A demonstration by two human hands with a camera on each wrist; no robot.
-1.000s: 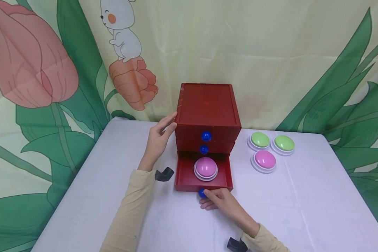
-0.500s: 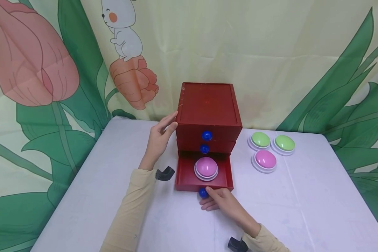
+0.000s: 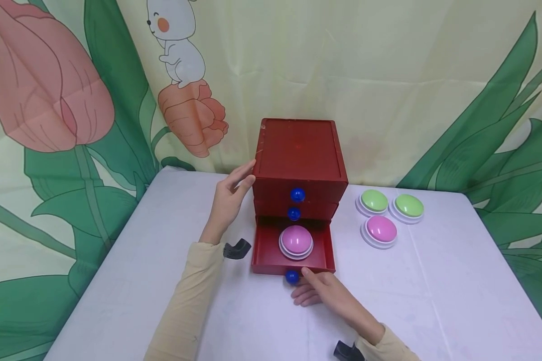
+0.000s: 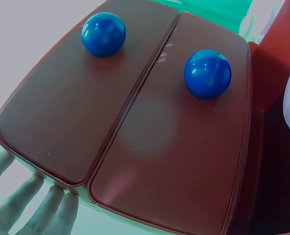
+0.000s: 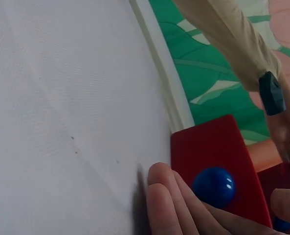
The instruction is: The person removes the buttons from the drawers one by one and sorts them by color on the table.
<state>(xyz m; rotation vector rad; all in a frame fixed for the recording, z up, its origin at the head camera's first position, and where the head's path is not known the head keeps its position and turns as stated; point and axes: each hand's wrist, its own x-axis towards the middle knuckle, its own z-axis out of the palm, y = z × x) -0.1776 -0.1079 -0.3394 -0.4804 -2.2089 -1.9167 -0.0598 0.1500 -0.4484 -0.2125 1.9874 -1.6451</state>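
Observation:
A red drawer cabinet [image 3: 298,150] with blue knobs stands at the middle of the table. Its bottom drawer [image 3: 264,258] is pulled out, and a pink dome-topped push light or button [image 3: 296,239] on a white base sits inside. My left hand [image 3: 226,200] rests against the cabinet's left side, fingers fairly straight; the left wrist view shows the fingers [image 4: 34,205] along its edge. Just right of the lower blue knob [image 3: 292,277] is my right hand [image 3: 327,293], thumb apart from the fingers, holding nothing. In the right wrist view the fingers [image 5: 179,210] extend beside that knob.
Right of the cabinet, two green domes on white bases [image 3: 374,200] and a pink one [image 3: 381,229] stand on the white tablecloth [image 3: 460,281]. A printed curtain [image 3: 366,85] hangs behind the table. Black camera mounts [image 3: 237,249] sit at both wrists.
My right hand has let go of the bottom drawer's knob and shifted slightly right and toward me. The left hand and the drawer stay put.

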